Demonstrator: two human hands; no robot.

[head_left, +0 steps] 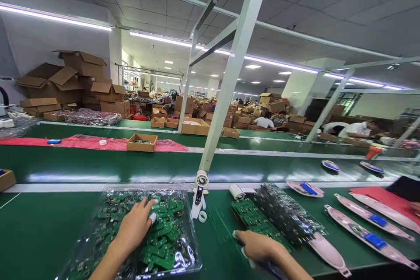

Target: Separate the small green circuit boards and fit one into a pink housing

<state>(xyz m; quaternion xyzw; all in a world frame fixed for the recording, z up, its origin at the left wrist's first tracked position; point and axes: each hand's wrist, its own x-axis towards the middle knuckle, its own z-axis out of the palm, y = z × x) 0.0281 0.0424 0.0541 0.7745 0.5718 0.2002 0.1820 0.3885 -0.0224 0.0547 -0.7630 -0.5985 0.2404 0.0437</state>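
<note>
My left hand point(135, 224) is over a clear plastic tray point(197, 256) heaped with small green circuit boards point(160, 251). Its fingers are stretched out and apart, with a white cover on the thumb, and its fingertips are at the boards. Near some thin green wires point(223, 223) on the bench, my right hand point(257, 246) is curled, white covers on its fingertips. A dark blue piece shows beneath that hand; what the fingers hold is hidden. Just beyond the right hand lies a panel of green circuit boards point(254, 218), beside a stack of dark boards in clear wrap point(285, 210).
A white handheld fan point(198, 192) and a tape roll point(202, 216) stand between my hands. At right lie pink shells point(361, 232) with blue parts. A grey post point(226, 78) rises behind the bench; a conveyor point(98, 166) runs across. Other people work farther back.
</note>
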